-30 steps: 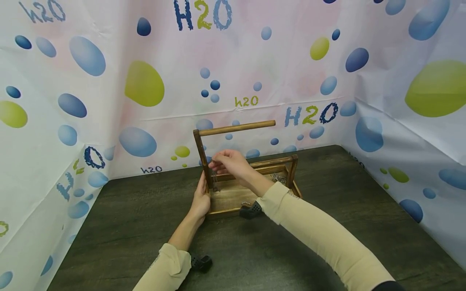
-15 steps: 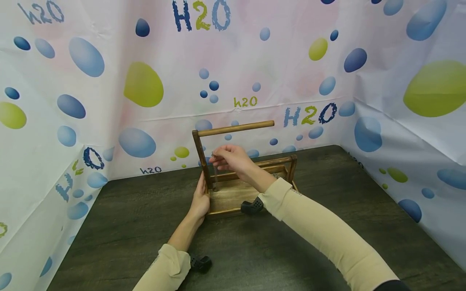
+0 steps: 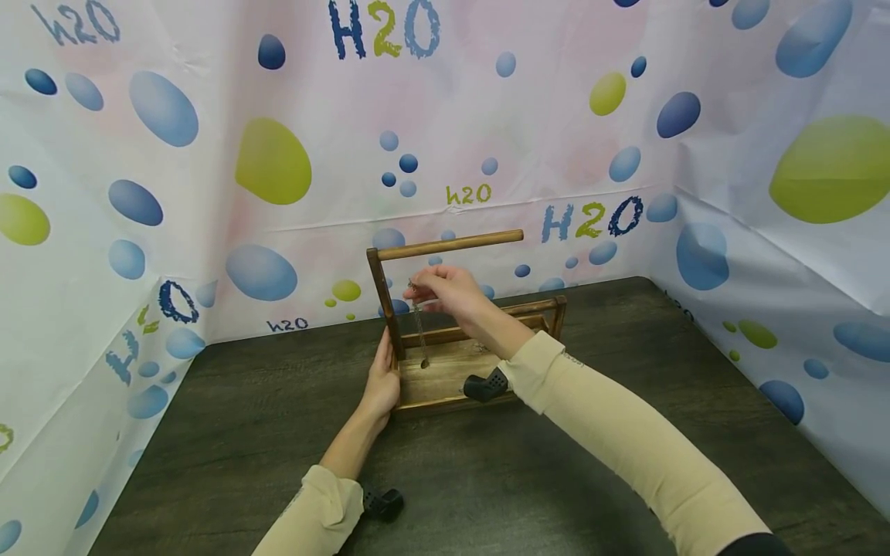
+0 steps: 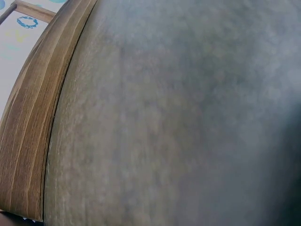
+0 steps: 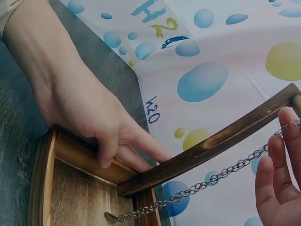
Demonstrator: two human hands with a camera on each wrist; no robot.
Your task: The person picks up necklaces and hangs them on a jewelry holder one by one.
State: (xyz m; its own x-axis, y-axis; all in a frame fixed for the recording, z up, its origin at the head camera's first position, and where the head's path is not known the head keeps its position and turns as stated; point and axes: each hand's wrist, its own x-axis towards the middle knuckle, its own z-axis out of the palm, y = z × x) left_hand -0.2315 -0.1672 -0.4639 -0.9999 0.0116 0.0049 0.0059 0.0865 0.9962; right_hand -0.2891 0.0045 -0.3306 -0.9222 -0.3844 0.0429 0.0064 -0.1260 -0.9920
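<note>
a chain is pinched in the right hand, a stand gripped by the left hand; the chain could be dropped if loosely pinched.

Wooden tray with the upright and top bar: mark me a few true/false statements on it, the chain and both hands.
1. The right hand holds the chain. True.
2. The chain is looped over the top bar. False: it hangs from the right hand, below the top bar.
3. The left hand grips the wooden tray at one end. True.
4. The hands are touching. False: they are apart.
</note>
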